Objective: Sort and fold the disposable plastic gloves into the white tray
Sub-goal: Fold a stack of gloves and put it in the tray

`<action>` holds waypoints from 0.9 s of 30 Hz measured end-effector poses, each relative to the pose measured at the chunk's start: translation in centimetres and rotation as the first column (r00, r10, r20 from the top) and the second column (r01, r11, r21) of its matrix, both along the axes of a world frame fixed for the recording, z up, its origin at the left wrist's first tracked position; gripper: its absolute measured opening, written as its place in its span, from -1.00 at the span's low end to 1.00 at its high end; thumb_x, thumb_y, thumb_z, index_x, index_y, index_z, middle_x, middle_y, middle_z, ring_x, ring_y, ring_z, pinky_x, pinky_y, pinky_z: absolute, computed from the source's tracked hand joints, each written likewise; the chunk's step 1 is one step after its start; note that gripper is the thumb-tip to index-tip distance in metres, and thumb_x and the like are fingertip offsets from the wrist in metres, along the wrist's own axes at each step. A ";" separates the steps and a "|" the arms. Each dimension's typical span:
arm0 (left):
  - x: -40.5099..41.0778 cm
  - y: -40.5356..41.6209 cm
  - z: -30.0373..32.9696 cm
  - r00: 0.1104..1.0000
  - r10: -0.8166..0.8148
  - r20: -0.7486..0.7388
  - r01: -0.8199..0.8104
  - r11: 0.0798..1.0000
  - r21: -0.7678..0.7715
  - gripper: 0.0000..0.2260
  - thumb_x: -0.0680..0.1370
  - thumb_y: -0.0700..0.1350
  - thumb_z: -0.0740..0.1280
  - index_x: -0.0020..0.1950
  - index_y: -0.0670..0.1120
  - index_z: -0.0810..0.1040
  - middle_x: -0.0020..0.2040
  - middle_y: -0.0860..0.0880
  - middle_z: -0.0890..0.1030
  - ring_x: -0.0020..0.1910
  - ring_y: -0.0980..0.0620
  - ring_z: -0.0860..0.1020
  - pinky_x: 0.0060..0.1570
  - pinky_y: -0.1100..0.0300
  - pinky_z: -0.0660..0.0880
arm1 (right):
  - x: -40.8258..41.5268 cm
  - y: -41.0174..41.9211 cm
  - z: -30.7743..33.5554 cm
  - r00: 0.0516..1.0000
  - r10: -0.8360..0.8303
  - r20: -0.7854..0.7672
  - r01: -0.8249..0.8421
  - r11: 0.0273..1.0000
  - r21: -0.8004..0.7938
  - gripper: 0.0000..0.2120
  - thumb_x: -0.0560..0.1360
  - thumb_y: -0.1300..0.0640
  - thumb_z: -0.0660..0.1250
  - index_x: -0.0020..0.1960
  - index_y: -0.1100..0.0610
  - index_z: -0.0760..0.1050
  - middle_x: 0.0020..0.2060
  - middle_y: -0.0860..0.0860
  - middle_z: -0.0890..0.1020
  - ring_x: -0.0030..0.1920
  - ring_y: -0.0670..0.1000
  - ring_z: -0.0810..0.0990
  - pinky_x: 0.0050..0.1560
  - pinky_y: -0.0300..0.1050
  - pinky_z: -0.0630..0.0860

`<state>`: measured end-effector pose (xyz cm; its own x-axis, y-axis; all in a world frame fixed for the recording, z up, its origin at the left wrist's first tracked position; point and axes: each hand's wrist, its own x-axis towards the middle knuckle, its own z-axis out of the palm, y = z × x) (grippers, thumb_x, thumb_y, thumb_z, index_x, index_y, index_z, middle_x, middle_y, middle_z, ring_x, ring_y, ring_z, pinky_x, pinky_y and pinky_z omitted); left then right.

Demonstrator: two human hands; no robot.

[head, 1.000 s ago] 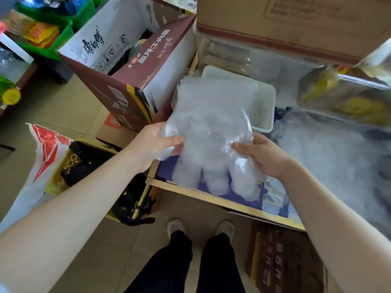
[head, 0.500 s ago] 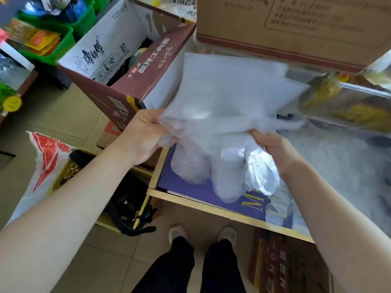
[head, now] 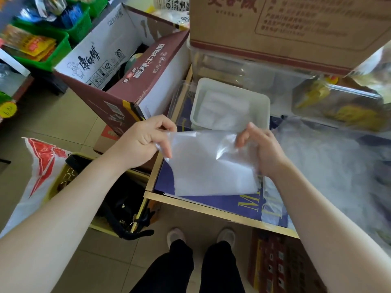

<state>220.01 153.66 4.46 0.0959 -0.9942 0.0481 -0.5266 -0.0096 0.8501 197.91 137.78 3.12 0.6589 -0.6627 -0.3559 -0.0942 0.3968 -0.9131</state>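
At six o'clock, nearest: dark trouser legs and pale shoes (head: 201,236) on tiled floor.

Centre, over the near edge of the blue counter (head: 211,203): folded stack of clear gloves (head: 211,163), held up between both hands, lower edge hanging free, apparently just above the counter rather than resting on it.

- Left hand (head: 146,140), at nine o'clock of the stack: fingers curled, pinching the upper left corner.
- Right hand (head: 261,149), at three o'clock of the stack: fingers curled, gripping the upper right corner, film bunched under the thumb.

At twelve o'clock of the hands, just beyond: white tray (head: 262,106), folded gloves already inside.

At three o'clock, right of the tray: loose heap of unsorted gloves (head: 330,166).

At eleven o'clock: open noodle carton (head: 127,81); at one o'clock, brown carton (head: 275,28).

Risks, as judged:
- Slippery film; fold likely to spring open if either pinch loosens before the tray.
- Hanging edge liable to catch the tray rim on lowering, causing a crumpled landing.
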 end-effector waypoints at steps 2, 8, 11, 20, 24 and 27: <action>0.0 0.2 -0.3 0.999 0.030 0.034 -0.031 0.999 0.011 -0.60 0.41 -0.43 0.19 -0.30 0.05 0.60 -0.01 0.27 0.46 0.08 0.23 0.47 0.05 0.47 0.36 | 0.0 0.3 -0.4 0.997 0.002 -0.073 -0.010 0.995 -0.100 -0.77 0.27 0.08 0.44 -0.50 0.05 0.46 -0.52 -0.07 0.53 -0.49 -0.09 0.41 -0.41 -0.26 0.38; 0.0 0.7 -0.3 0.951 0.100 -0.291 -0.013 0.959 0.284 -0.89 0.35 0.05 0.25 -0.34 0.06 0.49 -0.05 0.02 0.58 -0.04 0.04 0.54 -0.03 0.32 0.43 | -0.5 0.6 0.0 1.000 0.026 0.002 -0.026 0.997 -0.075 -0.69 0.44 0.39 0.34 -0.19 0.06 0.27 -0.43 -0.05 0.47 -0.49 -0.11 0.43 -0.51 -0.27 0.42; -0.6 -0.5 -0.1 0.950 0.243 -0.195 -0.151 0.907 0.394 -0.63 0.32 0.27 0.41 0.00 0.14 0.44 -0.07 -0.12 0.58 -0.10 0.05 0.55 -0.06 0.18 0.43 | -0.1 0.9 0.3 0.995 0.095 -0.043 -0.101 0.982 -0.157 -0.68 0.44 0.40 0.35 -0.18 0.04 0.30 -0.43 -0.08 0.47 -0.48 -0.10 0.43 -0.50 -0.25 0.40; -2.3 -2.0 0.3 0.997 0.040 0.065 -0.070 0.821 0.567 -0.63 0.46 0.02 0.41 -0.38 -0.21 0.43 -0.40 -0.06 0.35 -0.43 0.07 0.31 -0.30 0.13 0.26 | -0.6 0.8 0.4 0.986 0.093 -0.137 -0.129 0.951 -0.282 -0.64 0.42 0.40 0.38 -0.07 -0.03 0.38 -0.38 0.05 0.47 -0.40 -0.03 0.42 -0.41 -0.23 0.37; -2.6 -2.3 0.7 0.963 -0.049 0.266 -0.073 0.900 0.429 -0.78 0.48 -0.02 0.39 -0.24 -0.16 0.64 0.05 0.17 0.46 0.02 0.16 0.43 0.02 0.19 0.30 | -1.6 -0.1 -0.2 0.817 0.135 -0.561 -0.447 0.763 -0.467 -0.71 0.40 0.21 0.44 0.02 -0.09 0.51 -0.23 -0.03 0.58 -0.22 -0.08 0.54 -0.16 -0.22 0.45; -3.2 -2.7 1.5 0.905 -0.200 0.376 0.012 0.895 0.446 -0.76 0.51 0.00 0.34 -0.33 -0.06 0.54 -0.23 0.06 0.54 -0.23 0.08 0.49 -0.18 0.15 0.37 | -1.1 0.3 0.9 0.711 0.218 -0.668 -0.656 0.548 -0.519 -0.61 0.34 0.00 0.49 0.14 0.01 0.55 0.10 -0.08 0.55 0.10 -0.08 0.50 0.14 -0.24 0.38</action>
<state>216.85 150.97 5.92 0.0543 -0.9281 -0.3684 -0.8385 -0.2427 0.4878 196.80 138.12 3.99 0.8132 -0.5069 -0.2860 -0.5583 -0.5404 -0.6295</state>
